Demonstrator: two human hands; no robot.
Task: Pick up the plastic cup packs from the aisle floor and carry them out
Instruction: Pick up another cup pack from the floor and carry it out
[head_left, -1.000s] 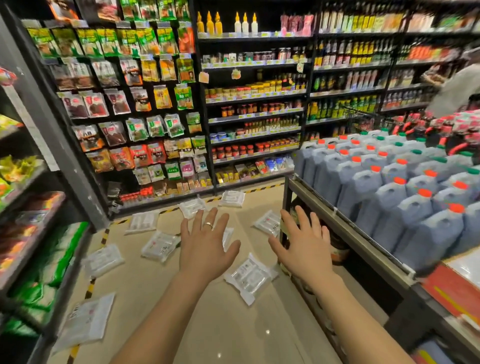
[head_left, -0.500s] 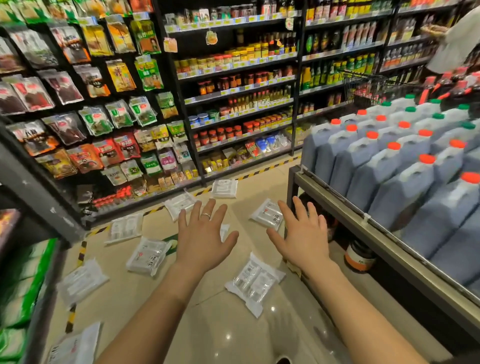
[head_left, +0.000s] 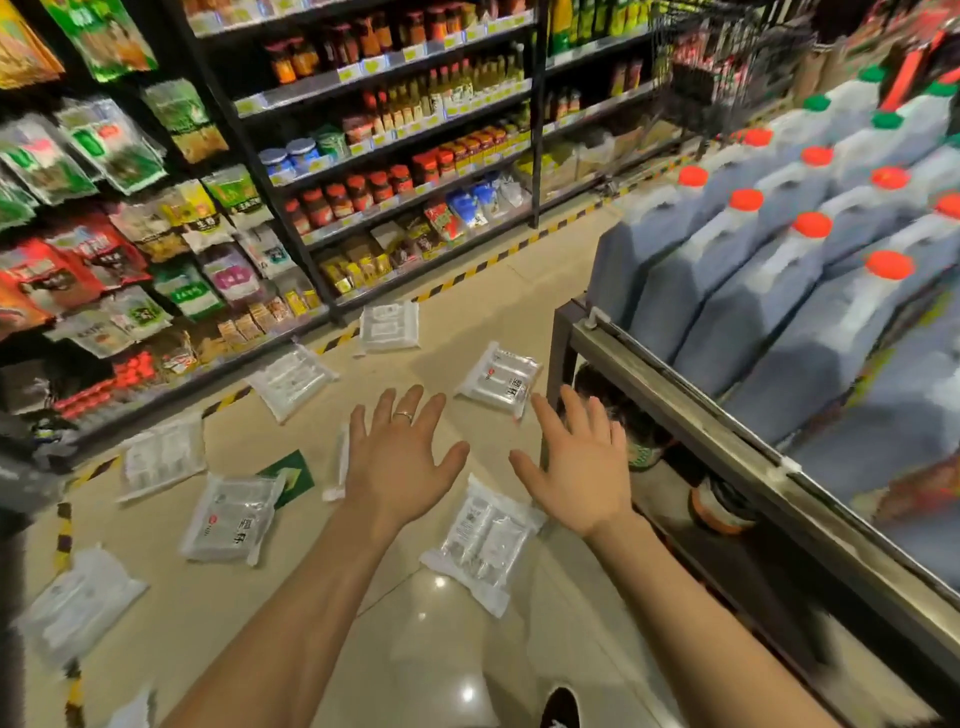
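no text can be read for certain. dark printed characters are seen on the plastic cup pack (head_left: 500, 383) near the shelf corner and on another pack (head_left: 232, 518) to the left, but they are too blurred. shelf price tags (head_left: 374, 65) are illegible as well.

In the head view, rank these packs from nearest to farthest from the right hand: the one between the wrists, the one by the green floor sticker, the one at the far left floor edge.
From the right hand:
1. Pack between the wrists, just left of it.
2. Pack by the green sticker, beyond the left hand.
3. Pack at the far left edge, below the left shelving.
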